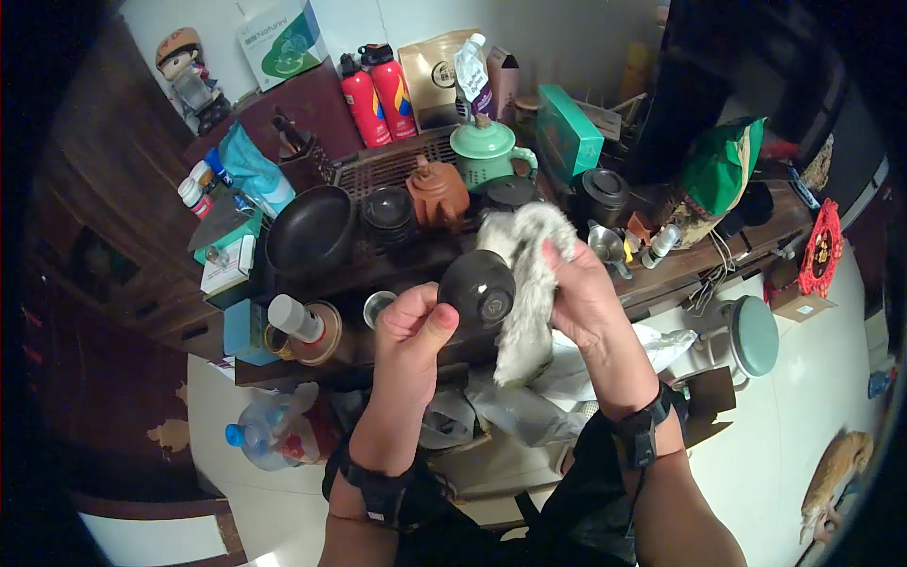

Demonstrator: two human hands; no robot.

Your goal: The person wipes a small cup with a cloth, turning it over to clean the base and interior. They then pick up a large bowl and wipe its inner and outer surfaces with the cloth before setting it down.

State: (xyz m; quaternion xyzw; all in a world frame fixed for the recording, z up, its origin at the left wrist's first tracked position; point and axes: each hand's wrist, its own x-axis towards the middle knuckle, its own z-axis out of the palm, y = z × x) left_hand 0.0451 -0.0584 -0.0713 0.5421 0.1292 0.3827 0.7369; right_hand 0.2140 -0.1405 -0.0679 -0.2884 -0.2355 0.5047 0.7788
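In the head view, my left hand [413, 326] pinches the rim of a small dark teacup [477, 283], thumb on the near side. The cup is tipped so that its underside, with a round mark on the base, faces me. A fluffy grey-white cloth [529, 283] hangs from my right hand [588, 298], which grips it by its right edge. The cloth's left side lies right beside the cup. Beyond them, on the tea tray [359, 177], stand a brown clay teapot [437, 192], a stack of dark cups [387, 213] and a light green lidded mug [487, 151].
A dark round pan [310, 231] and a white-capped container [296, 318] are to the left. Two red spray cans [378, 94] stand at the back. Right of the cloth are a glass pitcher [607, 243] and a green bag [723, 168]. A green-topped stool [754, 337] is on the floor.
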